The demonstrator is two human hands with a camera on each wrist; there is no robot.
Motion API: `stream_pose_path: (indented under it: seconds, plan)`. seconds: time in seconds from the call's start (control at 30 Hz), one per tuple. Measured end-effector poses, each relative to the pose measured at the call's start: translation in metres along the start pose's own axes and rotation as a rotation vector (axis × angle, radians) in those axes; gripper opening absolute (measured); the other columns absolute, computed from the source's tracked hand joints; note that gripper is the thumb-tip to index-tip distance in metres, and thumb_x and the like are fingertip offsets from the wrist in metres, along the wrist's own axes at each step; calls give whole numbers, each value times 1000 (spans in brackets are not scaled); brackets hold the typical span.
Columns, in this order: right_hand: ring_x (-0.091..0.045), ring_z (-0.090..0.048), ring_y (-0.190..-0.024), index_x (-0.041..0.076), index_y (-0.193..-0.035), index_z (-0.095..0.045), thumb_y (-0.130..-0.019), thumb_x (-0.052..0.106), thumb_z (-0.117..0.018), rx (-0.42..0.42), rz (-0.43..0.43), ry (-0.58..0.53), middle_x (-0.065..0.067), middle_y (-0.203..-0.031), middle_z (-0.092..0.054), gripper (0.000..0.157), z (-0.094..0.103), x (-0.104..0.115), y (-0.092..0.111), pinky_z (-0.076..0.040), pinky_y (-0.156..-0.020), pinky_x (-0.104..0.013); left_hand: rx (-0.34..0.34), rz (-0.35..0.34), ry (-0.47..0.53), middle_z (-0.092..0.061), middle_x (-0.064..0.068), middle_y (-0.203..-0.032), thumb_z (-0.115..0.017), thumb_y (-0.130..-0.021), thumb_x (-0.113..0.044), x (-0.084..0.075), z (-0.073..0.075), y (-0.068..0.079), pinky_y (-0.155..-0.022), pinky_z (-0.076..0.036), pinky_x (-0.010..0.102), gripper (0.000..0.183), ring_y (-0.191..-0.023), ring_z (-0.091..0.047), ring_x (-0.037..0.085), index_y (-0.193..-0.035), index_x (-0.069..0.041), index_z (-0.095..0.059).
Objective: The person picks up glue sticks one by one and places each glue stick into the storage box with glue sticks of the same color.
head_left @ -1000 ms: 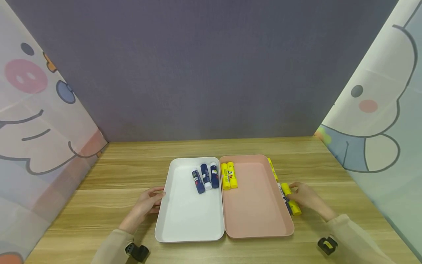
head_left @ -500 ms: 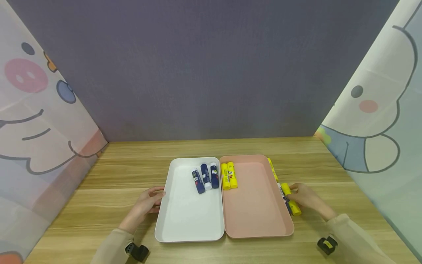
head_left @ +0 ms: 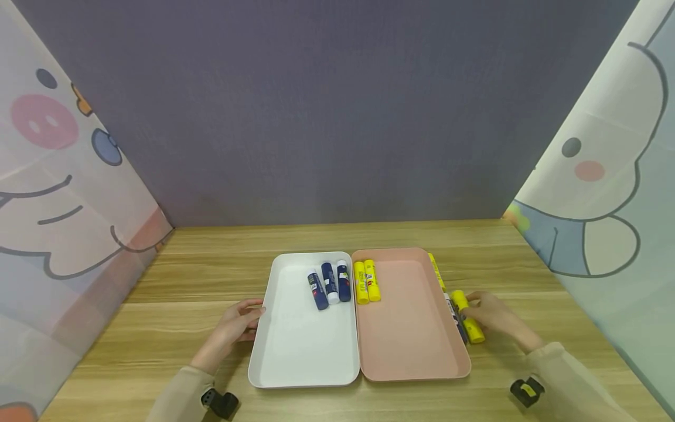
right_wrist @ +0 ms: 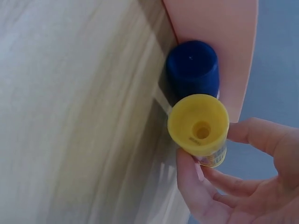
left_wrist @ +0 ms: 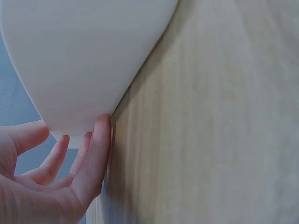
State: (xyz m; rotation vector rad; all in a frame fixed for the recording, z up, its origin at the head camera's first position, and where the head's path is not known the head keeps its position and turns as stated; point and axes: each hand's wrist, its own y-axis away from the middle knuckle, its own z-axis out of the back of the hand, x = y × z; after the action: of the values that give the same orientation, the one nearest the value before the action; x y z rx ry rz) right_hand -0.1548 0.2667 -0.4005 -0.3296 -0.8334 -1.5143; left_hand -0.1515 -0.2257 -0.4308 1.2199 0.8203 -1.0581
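With thumb and fingers my right hand pinches a yellow glue stick just right of the pink tray. In the right wrist view its hollow yellow base faces the camera. Beside it, against the tray's outer wall, is a dark blue glue stick. Farther back along that wall lies another yellow glue stick, partly hidden. My left hand touches the left wall of the white tray; in the left wrist view its fingertips rest against the outer wall.
Several glue sticks lie in the trays: blue ones in the white tray's back right, two yellow ones in the pink tray's back left. The trays stand side by side on a wooden table, with a grey panel behind.
My right hand has shifted very slightly right with the yellow glue stick, widening its gap from the blue one. The left hand and the trays have stayed put.
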Motion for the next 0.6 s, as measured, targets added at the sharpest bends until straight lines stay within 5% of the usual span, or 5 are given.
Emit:
stream_pose_path:
  seconds: [0.27,0.6]
  plan:
    - [-13,-48,-54,-22,-121,-31,-80,11,-55,-5,-51,-54,-10,-73,-53,58,6,4,-2,-48,-53,-31,-4,-1,2,-57,12,-93,-54,-88,-13,0,0,0,-61,-51,35,42,-71,-61,17,-123,6,-41]
    - [-15,-51,-59,-22,-123,-29,-83,10,-54,19,-10,-102,-14,-80,-55,57,16,12,-3,-50,-55,-34,2,-3,-3,-56,13,-94,-53,-88,-12,0,0,0,-62,-51,36,42,-71,-61,18,-124,6,-41]
